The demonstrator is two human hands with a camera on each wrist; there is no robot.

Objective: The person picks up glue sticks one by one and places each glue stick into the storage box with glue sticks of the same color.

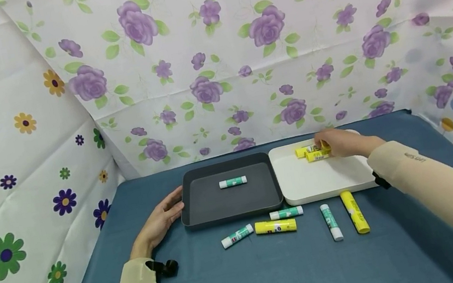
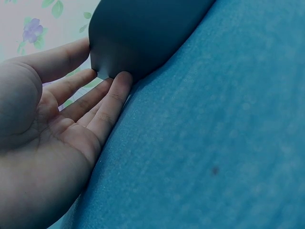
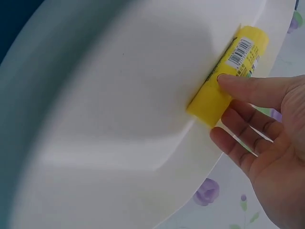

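My right hand (image 1: 342,142) reaches into the white tray (image 1: 329,181) and pinches a yellow glue stick (image 3: 228,76) between thumb and fingers, close to the tray's far side. Another yellow glue stick (image 1: 301,152) lies just behind it in the same tray. Beside the left wall of the dark grey tray (image 1: 200,201) is my left hand (image 1: 161,224); its fairly straight fingers (image 2: 107,107) touch the tray's corner in the left wrist view. One white-and-green glue stick (image 1: 232,182) lies inside the dark tray.
The trays stand side by side on a blue cloth (image 1: 233,282). In front lie white-and-green glue sticks (image 1: 237,236) and two yellow ones, a nearer-middle yellow glue stick (image 1: 275,226) and a right-hand yellow glue stick (image 1: 355,212). A flowered curtain (image 1: 212,113) hangs behind.
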